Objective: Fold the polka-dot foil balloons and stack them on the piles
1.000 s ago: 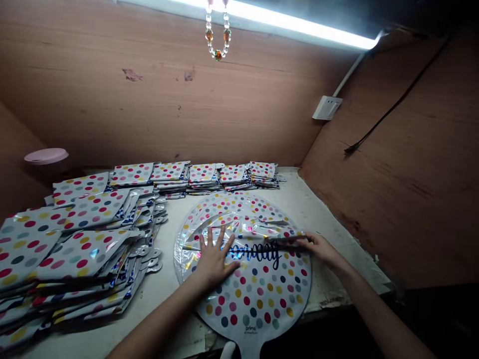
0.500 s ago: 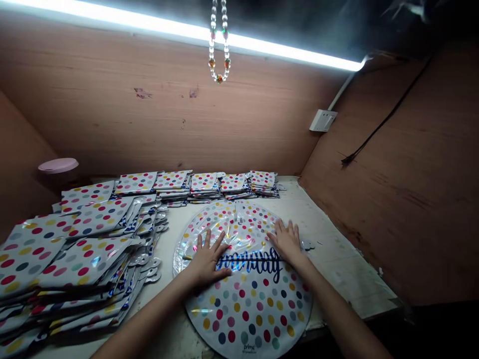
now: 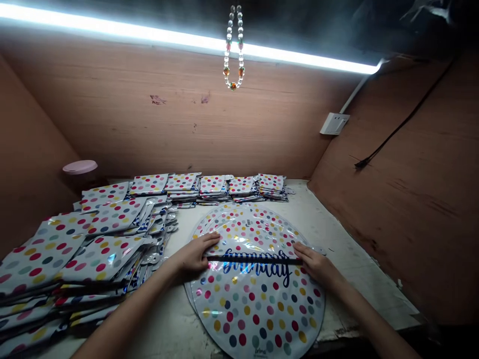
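A flat round foil balloon (image 3: 258,304) with coloured dots and blue "birthday" lettering lies on the table, with more round sheets showing under its edge. Across its middle runs a thin dark rod (image 3: 254,259), level with the lettering. My left hand (image 3: 196,253) is closed at the rod's left end, thumb below and fingers above. At the right end, my right hand (image 3: 314,260) pinches the rod, its fingertips close to the foil. Both hands partly cover the rod's ends.
Stacks of folded dotted foil balloons (image 3: 71,249) fill the table's left side. Several smaller stacks (image 3: 213,185) line the back wall. A pink-lidded container (image 3: 80,167) stands back left. A bead string (image 3: 233,60) hangs overhead; a switch box (image 3: 335,123) sits on the wall.
My hands went from lying spread on the foil to gripping the rod at its two ends. The camera view has shifted slightly, so the scene sits further right.
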### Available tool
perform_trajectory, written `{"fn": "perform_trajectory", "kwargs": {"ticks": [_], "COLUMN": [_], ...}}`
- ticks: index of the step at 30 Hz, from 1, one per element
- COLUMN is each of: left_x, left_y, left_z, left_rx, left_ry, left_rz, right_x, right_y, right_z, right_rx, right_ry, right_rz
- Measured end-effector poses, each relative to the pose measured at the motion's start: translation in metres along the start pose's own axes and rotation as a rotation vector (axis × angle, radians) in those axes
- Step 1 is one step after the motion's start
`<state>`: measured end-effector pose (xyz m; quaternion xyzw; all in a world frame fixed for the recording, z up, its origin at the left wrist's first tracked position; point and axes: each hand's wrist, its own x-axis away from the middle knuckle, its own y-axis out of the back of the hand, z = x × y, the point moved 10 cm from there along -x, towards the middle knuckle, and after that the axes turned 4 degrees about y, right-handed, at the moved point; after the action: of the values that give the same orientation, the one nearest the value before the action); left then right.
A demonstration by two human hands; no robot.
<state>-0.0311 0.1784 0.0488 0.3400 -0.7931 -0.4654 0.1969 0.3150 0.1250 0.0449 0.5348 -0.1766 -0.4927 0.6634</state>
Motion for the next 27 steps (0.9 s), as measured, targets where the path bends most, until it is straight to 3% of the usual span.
{"fn": "perform_trajectory", "kwargs": {"ticks": [4,8,11,15,18,20,22,24,27], "left_x": [0.001,-0.007,-0.024,-0.052,-0.067,-0.073,-0.077,-0.094,-0.136], "left_y": [0.017,0.025,0.034,0.045,0.051,0.054,0.056,0.049,0.001], "left_z": [0.034,0.064,0.08,0.101,0.107,0.101,0.082,0.04,-0.04], "left_rx": [0.234,0.312,0.236,0.083,-0.018,-0.071,-0.131,-0.234,-0.349], "left_ry": [0.123,0.323,0.474,0.725,0.878,0.928,0.926,0.746,0.346], "left_rz": [-0.12,-0.144,-0.217,-0.336,-0.35,-0.349,-0.389,-0.41,-0.202], "right_x": [-0.003,-0.013,-0.023,-0.061,-0.089,-0.101,-0.109,-0.114,-0.122], "right_y": [0.017,0.013,0.011,0.006,-0.001,-0.007,-0.012,-0.015,-0.008], "right_z": [-0.028,-0.055,-0.086,-0.114,-0.131,-0.139,-0.145,-0.149,-0.15], "right_rx": [-0.337,-0.552,-0.51,-0.316,-0.145,-0.063,-0.016,0.006,0.026], "right_ry": [-0.12,-0.317,-0.521,-0.649,-0.777,-0.849,-0.888,-0.901,-0.895], "right_rz": [-0.139,-0.096,-0.15,-0.249,-0.258,-0.21,-0.145,-0.085,-0.037]}}
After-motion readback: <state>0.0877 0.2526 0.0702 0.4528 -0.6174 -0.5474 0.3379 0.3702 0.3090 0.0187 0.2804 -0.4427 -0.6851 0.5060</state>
